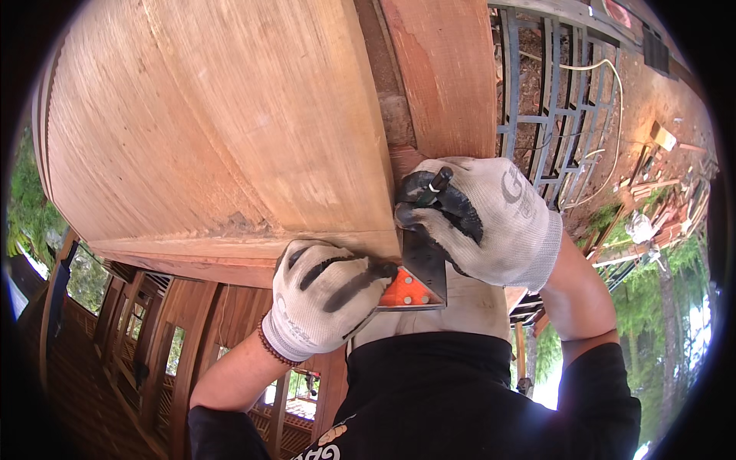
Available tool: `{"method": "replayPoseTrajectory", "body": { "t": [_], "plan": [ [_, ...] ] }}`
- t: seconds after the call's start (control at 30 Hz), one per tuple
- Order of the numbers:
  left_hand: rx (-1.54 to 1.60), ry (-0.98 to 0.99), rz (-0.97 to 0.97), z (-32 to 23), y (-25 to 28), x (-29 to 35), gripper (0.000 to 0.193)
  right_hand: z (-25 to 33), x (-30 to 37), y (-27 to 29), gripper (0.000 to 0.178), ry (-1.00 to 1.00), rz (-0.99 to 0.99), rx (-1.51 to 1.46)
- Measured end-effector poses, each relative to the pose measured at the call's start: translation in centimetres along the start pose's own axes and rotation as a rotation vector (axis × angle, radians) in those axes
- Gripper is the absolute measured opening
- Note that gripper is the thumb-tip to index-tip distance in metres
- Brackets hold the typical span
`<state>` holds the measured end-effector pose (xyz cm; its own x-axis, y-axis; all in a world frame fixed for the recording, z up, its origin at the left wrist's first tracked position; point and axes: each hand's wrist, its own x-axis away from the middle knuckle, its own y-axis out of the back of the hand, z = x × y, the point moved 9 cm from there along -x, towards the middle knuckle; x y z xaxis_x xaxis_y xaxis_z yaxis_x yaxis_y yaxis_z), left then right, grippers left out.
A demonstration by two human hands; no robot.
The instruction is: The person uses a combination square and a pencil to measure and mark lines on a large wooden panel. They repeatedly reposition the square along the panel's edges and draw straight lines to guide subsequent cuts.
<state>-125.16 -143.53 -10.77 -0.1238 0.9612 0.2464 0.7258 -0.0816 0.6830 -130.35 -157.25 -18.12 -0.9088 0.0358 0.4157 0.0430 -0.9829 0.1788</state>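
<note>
A large pale brown wooden slab [261, 115] fills the upper left, and its near end stops just in front of my body. At its near right corner is a square [410, 287] with an orange triangular corner plate, rivets and dark metal arms. My left hand [326, 287], in a white and dark-palmed work glove, grips the square by the orange plate, its thumb pressed on it. My right hand [487, 222], gloved alike, pinches a dark marker-like pen [439, 182] beside the slab's right edge. The pen's tip is hidden behind the fingers.
A reddish timber [445, 77] runs along the slab's right. Beyond it lie a grey metal frame [548, 100], a pale hose [616, 115] and scattered wood scraps [659, 207] on the ground. Wooden framework [172, 345] stands below left.
</note>
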Motion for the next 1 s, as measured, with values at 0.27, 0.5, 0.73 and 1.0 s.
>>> {"method": "replayPoseTrajectory", "body": {
  "t": [0.27, 0.5, 0.73, 1.0],
  "plan": [
    [-0.010, -0.001, 0.004, -0.2, -0.1, -0.1, 0.043, -0.2, -0.1, 0.3, 0.012, 0.010, 0.021, -0.013],
    [-0.003, 0.013, -0.001, -0.1, -0.1, -0.2, 0.044, 0.1, 1.3, 4.0, 0.013, -0.007, -0.274, -0.172],
    [-0.021, 0.016, 0.019, -0.1, -0.2, 0.0, 0.044, 0.0, 1.9, 2.6, 0.011, -0.064, -0.132, -0.510],
    [0.015, -0.004, 0.008, -0.1, 0.1, -0.4, 0.041, 2.4, 0.4, 1.4, 0.030, 0.178, -0.032, -0.183]
  ]
}}
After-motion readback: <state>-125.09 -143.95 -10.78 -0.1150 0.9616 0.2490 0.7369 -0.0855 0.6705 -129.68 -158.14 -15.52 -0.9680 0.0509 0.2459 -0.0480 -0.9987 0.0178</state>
